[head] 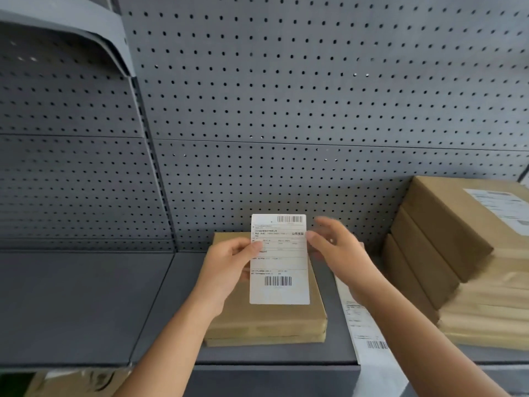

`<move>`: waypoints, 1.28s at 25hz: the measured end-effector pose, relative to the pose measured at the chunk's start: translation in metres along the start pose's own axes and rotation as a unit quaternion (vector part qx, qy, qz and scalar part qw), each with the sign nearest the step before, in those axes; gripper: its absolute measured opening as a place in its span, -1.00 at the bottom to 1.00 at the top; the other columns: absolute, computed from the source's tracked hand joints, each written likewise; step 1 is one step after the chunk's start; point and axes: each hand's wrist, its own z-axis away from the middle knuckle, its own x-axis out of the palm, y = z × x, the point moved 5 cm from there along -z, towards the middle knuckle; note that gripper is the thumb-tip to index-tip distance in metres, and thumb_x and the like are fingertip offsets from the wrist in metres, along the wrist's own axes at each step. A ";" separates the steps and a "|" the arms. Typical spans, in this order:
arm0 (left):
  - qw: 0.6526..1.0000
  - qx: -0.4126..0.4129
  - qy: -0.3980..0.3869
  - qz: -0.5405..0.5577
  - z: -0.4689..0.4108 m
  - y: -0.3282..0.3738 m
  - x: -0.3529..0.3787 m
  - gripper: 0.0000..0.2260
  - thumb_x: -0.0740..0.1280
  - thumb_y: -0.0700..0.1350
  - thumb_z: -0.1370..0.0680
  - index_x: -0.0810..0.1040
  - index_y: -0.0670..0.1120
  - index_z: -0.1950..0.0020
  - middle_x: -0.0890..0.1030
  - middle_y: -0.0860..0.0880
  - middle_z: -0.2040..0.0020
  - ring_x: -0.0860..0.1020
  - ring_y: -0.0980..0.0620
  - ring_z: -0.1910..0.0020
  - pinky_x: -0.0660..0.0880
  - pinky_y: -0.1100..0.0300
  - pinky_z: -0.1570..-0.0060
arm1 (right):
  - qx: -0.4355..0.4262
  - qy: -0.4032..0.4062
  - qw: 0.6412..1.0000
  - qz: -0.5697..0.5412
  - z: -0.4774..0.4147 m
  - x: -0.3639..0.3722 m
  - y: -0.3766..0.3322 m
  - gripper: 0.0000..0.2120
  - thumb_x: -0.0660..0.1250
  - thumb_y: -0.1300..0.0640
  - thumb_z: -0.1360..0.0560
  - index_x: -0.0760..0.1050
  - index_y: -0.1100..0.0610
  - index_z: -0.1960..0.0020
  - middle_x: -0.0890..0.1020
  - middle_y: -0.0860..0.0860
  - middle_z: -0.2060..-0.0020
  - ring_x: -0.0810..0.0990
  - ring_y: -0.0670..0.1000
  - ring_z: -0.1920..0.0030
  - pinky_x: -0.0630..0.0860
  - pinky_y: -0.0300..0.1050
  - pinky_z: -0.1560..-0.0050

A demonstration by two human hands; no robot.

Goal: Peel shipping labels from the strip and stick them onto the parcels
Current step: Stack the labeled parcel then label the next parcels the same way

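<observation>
Shipping label point(279, 259), white rectangular paper w/ barcodes top and bottom, is held upright in the air, printed face to the camera, long axis vertical. Left hand point(229, 265) pinches its left edge approx. halfway up, thumb on the front, fingers behind. Right hand point(337, 247) is just beside the opposite edge, fingers loosely spread and blurred. It looks unclamped, and I can't tell if the thumb tip touches the paper.

Key relation: the flat brown cardboard parcel point(274, 319) lies directly below and behind the left hand's pinch, on the dark grey metal shelf point(86, 305). Its long side runs roughly the same way as the label's, away from the person. So judging by that, the label needs no real turn, only tipping flat and lowering onto the bare top. Left hand is the nearer one and already has it. Right hand is placed to steady or smooth the far edge.

White backing strip point(363, 325) w/ more labels passes under the right forearm and hangs off the shelf edge. Stack of brown cardboard parcels point(446, 239) sits further right of the right hand, top one already labelled.
</observation>
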 end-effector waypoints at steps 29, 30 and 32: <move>0.936 -0.019 0.031 -0.349 -0.061 -0.061 -0.022 -0.87 0.40 -0.11 -0.60 0.75 -0.07 -0.04 0.75 0.01 0.13 0.66 0.08 0.14 0.44 0.32 0.29 | 0.077 0.006 0.976 0.204 -0.050 0.068 0.062 -0.91 0.34 0.14 -0.54 0.59 0.14 0.08 0.68 0.01 0.17 0.67 0.10 0.13 0.62 -0.02 0.12; 0.935 -0.019 0.032 -0.353 -0.061 -0.060 -0.020 -0.86 0.41 -0.12 -0.60 0.74 -0.05 -0.10 0.75 0.02 0.10 0.67 0.07 0.10 0.45 0.31 0.28 | 0.077 0.008 0.974 0.213 -0.051 0.069 0.063 -0.90 0.33 0.15 -0.54 0.59 0.16 0.08 0.68 0.03 0.18 0.66 0.11 0.16 0.62 -0.01 0.13; 0.930 -0.018 0.039 -0.366 -0.061 -0.059 -0.019 -0.83 0.42 -0.13 -0.59 0.72 -0.05 -0.16 0.74 0.01 0.07 0.66 0.04 0.11 0.44 0.31 0.30 | 0.074 0.012 0.971 0.227 -0.052 0.072 0.063 -0.90 0.31 0.18 -0.52 0.58 0.19 0.10 0.68 0.08 0.20 0.60 0.08 0.26 0.62 0.02 0.17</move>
